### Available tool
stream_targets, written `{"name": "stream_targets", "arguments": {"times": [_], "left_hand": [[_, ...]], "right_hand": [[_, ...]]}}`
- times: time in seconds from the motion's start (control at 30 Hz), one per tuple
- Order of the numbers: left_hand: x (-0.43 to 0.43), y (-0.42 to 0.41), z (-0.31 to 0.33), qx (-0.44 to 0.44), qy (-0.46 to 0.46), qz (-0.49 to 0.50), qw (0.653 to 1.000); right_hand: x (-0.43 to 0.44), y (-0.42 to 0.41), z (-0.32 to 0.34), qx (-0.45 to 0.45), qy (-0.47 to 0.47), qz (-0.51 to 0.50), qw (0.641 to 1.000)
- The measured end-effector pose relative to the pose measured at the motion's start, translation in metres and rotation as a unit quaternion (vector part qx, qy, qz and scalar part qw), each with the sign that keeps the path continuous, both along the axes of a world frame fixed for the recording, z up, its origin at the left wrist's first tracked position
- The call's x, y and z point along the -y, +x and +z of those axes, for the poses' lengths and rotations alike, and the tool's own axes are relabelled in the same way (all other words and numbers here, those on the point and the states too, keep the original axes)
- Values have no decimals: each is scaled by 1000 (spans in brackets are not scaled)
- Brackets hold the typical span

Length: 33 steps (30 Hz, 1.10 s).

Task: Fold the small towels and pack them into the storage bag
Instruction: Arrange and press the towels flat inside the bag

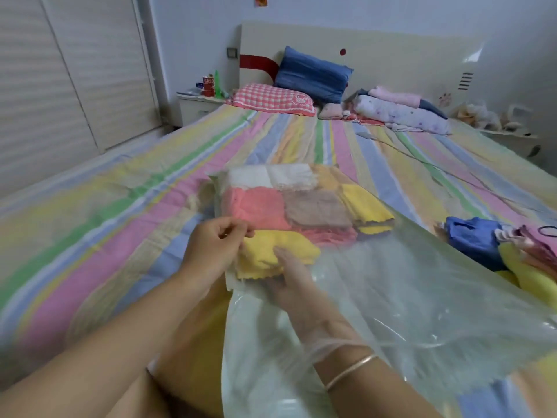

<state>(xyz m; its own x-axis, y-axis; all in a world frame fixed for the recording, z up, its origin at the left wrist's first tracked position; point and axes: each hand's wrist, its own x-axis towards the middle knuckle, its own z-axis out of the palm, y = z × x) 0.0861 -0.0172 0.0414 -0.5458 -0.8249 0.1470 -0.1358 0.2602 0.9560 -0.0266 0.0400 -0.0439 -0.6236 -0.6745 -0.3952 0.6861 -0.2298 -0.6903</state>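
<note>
Bag [407, 282] of clear film lies across the striped bed [120, 206], filling the lower right of the frame, its closed end toward the centre. Folded towels sit flat inside that end: a white towel [271, 176] farthest up, a pink towel [253, 206] and a brown towel [316, 209] side by side below it, and a yellow one at their right. The nearest, a yellow towel [271, 251], lies just below the pink one and overlaps its lower edge.

The left hand [215, 242], at the centre of the frame, is outside the bag and pinches the film at the bag's left edge between thumb and curled forefinger, just beside the yellow towel's upper left corner. The right hand [297, 285] reaches inside the bag and shows hazily through the film. Its fingers lie stretched out on the yellow towel's right part, and the thumb cannot be made out. A bracelet [349, 372] circles that wrist.

A pile [488, 245] of loose blue, yellow and pink towels lies at the right edge of the frame, outside the bag. Two pillows [313, 73] rest at the headboard, upper centre.
</note>
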Motion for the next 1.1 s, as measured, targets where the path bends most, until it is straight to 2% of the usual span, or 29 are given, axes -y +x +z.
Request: {"name": "stream_targets", "arguments": {"times": [0.07,0.1,0.17,0.23,0.3,0.37,0.43,0.47,0.5,0.57,0.6,0.67,0.77,0.83,0.93,1.03,1.1], "left_hand": [[37,12,-18,54,-76,115,989],[49,16,-26,85,-66,142,984],[62,19,-38,140,27,131,981],[66,16,-53,169,119,74,976],[63,15,-62,183,185,17,965],[63,14,-69,180,238,-16,954],[63,15,-72,166,253,-38,952],[61,14,-72,158,250,-40,954],[60,14,-71,154,243,-37,957],[56,13,-71,163,218,-25,962],[56,13,-72,171,205,-19,964],[55,14,-73,179,187,-10,966],[54,16,-74,168,174,1,970],[52,17,-74,155,164,7,974],[51,22,-76,138,176,-10,975],[54,29,-79,136,215,-7,967],[56,30,-83,154,221,6,963]], "right_hand": [[12,-4,3,26,0,-26,999],[21,-4,0,-5,17,-41,999],[31,0,0,-79,61,-84,992],[34,4,2,-122,93,-96,984],[29,8,7,-158,98,-50,981],[16,5,9,-170,102,49,979],[-8,-7,10,-217,136,142,956],[-24,-12,14,-278,185,179,925],[-40,-17,16,-365,262,205,870],[-65,-25,16,-571,409,182,688],[-73,-27,14,-665,423,133,601],[-74,-26,11,-812,328,51,481],[-47,-28,0,-895,218,115,372],[-24,-29,-4,-903,230,163,323],[4,-28,-10,-890,279,212,291],[20,-21,-22,-851,346,259,298],[27,-14,-30,-829,376,265,319]]}}
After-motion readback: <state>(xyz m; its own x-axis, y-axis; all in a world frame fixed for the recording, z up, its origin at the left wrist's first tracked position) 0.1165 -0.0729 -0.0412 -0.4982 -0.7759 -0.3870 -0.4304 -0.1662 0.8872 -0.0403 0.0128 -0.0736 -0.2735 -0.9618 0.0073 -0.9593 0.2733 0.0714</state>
